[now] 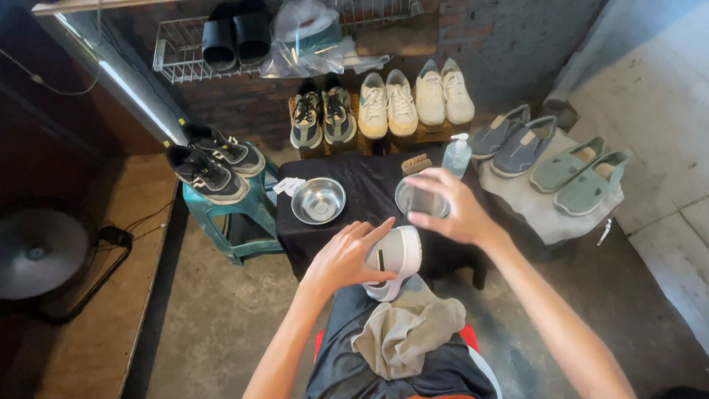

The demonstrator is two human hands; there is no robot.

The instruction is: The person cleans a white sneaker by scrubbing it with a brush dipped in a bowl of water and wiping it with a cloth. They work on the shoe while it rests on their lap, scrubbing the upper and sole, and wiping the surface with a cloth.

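white shoe (399, 255) half hidden under gripping left hand (346, 258); right hand (450, 207), fingers loosely spread, covers a steel bowl (413, 199).

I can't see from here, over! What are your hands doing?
Left hand gripping white shoe on lap. Right hand open, over a metal bowl. Grey cloth on lap under shoe. Nothing blocking.

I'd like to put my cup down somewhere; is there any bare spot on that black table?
Bare black cloth shows between the two steel bowls, left and right, and along the front edge left of the white shoe. The back right is crowded: brush, pump bottle, and the right hand.
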